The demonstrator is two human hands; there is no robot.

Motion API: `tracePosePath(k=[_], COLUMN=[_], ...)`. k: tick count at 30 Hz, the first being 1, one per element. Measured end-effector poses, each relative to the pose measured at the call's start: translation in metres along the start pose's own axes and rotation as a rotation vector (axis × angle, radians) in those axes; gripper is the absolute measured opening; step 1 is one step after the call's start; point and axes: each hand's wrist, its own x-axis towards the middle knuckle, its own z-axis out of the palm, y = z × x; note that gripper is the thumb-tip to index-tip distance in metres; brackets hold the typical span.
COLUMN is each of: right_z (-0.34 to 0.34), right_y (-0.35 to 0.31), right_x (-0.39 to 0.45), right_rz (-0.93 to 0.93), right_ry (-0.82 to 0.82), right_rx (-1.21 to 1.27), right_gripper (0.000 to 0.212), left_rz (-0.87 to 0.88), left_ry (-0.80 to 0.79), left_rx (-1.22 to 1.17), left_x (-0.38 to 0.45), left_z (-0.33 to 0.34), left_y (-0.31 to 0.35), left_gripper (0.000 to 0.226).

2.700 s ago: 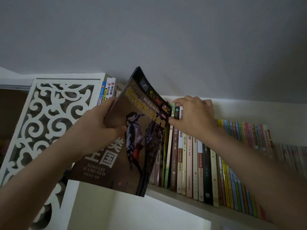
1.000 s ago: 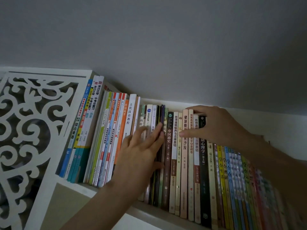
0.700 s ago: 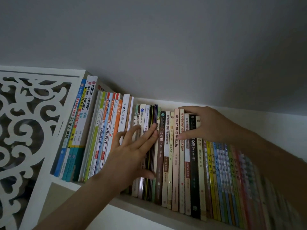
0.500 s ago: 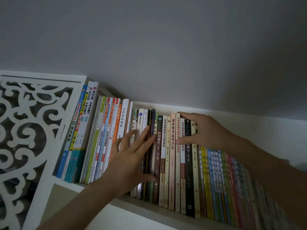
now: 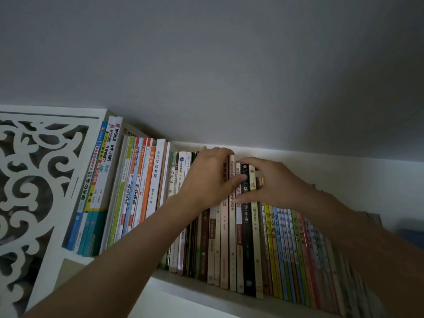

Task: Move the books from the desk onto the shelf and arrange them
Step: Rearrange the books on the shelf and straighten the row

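A long row of upright books fills the white shelf. My left hand reaches up to the middle of the row, fingers curled over the tops of a few beige and brown books and thumb across their spines. Right beside it, almost touching, my right hand holds the neighbouring books around a black-spined one, fingers over their tops and thumb on the spines. The books to the left lean slightly; those to the right are thin colourful volumes.
A white carved fretwork panel closes the shelf's left end. A plain grey wall rises behind and above the books. The row runs out of view at the lower right.
The bird-cover book my left hand held is no longer in it. That hand then pressed flat on the spines and has now moved up and right to the book tops, next to my right hand.
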Motion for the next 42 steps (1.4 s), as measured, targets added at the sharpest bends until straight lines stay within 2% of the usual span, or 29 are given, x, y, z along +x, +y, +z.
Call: tracePosePath(k=[4, 7, 9, 11, 15, 17, 21, 24, 27, 31, 42], right_z=[-0.007, -0.006, -0.004, -0.003, -0.003, -0.005, -0.006, -0.007, -0.007, -0.006, -0.006], right_y=[0.002, 0.004, 0.002, 0.001, 0.001, 0.001, 0.001, -0.001, -0.002, -0.003, -0.008], right_x=[-0.003, -0.002, -0.002, -0.002, -0.004, -0.006, -0.007, -0.006, -0.008, -0.01, -0.01], right_rz=[-0.001, 0.006, 0.009, 0.015, 0.041, 0.042, 0.049, 0.057, 0.061, 0.07, 0.083], right_ry=[-0.103, -0.116, -0.103, -0.097, -0.156, -0.197, -0.184, -0.172, -0.165, -0.157, -0.166], right_rx=[0.017, 0.055, 0.041, 0.026, -0.02, -0.101, -0.144, -0.116, -0.116, -0.119, -0.136], right_gripper=[0.096, 0.094, 0.094, 0.099, 0.117, 0.128, 0.124, 0.125, 0.125, 0.123, 0.127], left_rz=[-0.031, -0.205, -0.33, -0.394, -0.409, -0.363, -0.401, -0.487, -0.489, -0.518, -0.489], left_ry=[0.114, 0.223, 0.198, 0.153, 0.244, 0.29, 0.263, 0.144, 0.083, 0.105, 0.202], left_rx=[-0.036, -0.181, -0.207, -0.134, -0.08, -0.06, -0.181, -0.272, -0.233, -0.302, -0.322], left_x=[-0.012, -0.035, -0.057, -0.08, -0.098, -0.094, -0.08, -0.084, -0.101, -0.112, -0.124], left_z=[-0.014, -0.001, 0.016, 0.033, 0.049, 0.048, 0.018, 0.005, 0.009, 0.004, -0.08], left_y=[0.015, 0.021, 0.025, 0.03, 0.043, 0.049, 0.058, 0.058, 0.067, 0.065, 0.041], left_gripper=[0.053, 0.073, 0.077, 0.061, 0.029, 0.019, 0.011, 0.015, 0.031, 0.038, 0.044])
